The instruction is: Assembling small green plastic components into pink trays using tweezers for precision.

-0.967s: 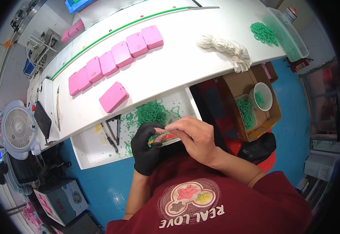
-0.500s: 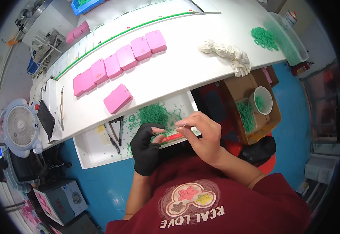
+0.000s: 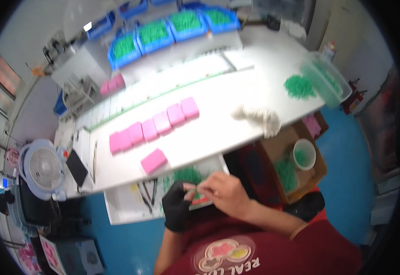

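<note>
Your black-gloved left hand [image 3: 176, 208] is apparently pinching a small green plastic-looking piece [image 3: 197, 189] over the white drawer's [image 3: 112, 213] near edge, toward its right corner. Your bare right hand [image 3: 228, 192] is meeting it; blur is hiding whether that grip is grasping. The piece is probably feeling light, flexible and slippery, favouring fingertips at its edges. Blur is also hiding its long axis and where it is pointing.

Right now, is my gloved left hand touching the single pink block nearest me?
Apart: the head view shows white tabletop and part of the open drawer between the left hand and that pink block.
</note>
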`<state>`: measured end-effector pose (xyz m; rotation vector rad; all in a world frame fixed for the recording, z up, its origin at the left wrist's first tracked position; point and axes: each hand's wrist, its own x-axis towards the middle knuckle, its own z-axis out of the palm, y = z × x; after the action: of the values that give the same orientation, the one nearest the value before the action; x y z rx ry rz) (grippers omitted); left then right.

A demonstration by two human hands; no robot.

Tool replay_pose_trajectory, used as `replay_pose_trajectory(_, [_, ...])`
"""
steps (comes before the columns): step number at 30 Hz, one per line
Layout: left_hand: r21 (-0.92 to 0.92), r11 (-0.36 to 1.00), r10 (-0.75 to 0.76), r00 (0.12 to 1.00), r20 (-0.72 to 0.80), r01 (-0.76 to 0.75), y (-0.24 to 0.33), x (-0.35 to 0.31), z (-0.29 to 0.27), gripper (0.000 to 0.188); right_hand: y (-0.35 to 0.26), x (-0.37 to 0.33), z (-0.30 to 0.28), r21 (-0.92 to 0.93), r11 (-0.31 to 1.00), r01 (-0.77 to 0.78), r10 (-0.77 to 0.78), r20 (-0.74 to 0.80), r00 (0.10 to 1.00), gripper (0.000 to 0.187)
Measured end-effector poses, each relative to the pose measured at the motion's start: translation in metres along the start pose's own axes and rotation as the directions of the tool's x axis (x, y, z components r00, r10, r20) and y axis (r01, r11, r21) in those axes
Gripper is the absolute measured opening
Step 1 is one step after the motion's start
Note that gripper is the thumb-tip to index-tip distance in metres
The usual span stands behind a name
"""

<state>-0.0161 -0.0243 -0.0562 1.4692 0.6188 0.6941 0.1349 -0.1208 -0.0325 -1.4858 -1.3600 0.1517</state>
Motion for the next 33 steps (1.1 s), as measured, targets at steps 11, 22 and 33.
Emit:
replay_pose_trajectory(11, [0.324, 0.927, 0.229, 0.969, -0.091, -0.189, 0.023, 0.008, 0.002, 0.024, 0.045, 0.068, -0.095, 0.208, 0.968, -0.143, 0.192, -0.240, 0.952, 0.008])
replay_pose_trajectory(22, [0.436, 0.871, 0.281, 0.957, -0.065, -0.226, 0.021, 0.020, 0.018, 0.009, 0.066, 0.177, -0.139, 0.721, 0.658, -0.218, 0.433, -0.125, 0.893, 0.014])
replay_pose_trajectory(33, [-0.106, 0.975, 0.186, 0.980, -0.077, -0.193, 0.060, 0.112, 0.031, 0.054, 0.060, 0.142, -0.055, 0.662, 0.685, -0.304, 0.320, 0.101, 0.942, 0.015])
